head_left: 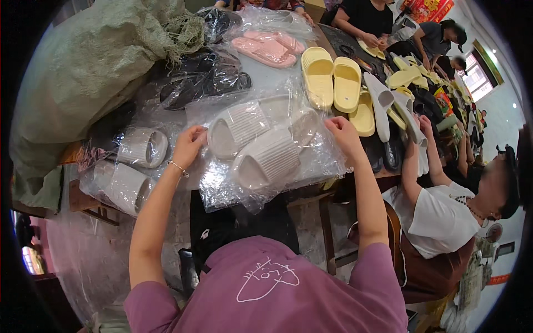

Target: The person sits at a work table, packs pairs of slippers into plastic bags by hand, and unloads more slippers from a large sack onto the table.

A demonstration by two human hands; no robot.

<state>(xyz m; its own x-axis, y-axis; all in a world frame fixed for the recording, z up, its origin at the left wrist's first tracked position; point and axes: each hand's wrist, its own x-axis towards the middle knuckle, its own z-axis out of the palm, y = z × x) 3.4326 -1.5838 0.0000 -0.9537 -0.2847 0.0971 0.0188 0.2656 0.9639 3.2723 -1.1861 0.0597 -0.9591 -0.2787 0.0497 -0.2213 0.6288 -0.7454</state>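
A pair of light grey ribbed slippers point(268, 158) lies inside a clear plastic bag point(216, 186) at the table's near edge. At the bag's left side, my left hand point(190, 145) pinches the film beside one slipper. My right hand point(343, 134) has its fingers closed on the bag's upper right side, partly hidden by crinkled film. More grey slippers point(141, 147) in clear plastic lie to the left of my left forearm. A pair of pale yellow slippers point(332, 79) stands just beyond my right hand, bare of any bag.
A bulging woven sack point(94, 66) fills the far left. Bagged black slippers point(205, 77) and pink slippers point(267, 47) cover the table's far part. On the right, a person in a white shirt point(444, 222) sits close by, reaching toward grey slippers point(380, 105). Other people work farther along.
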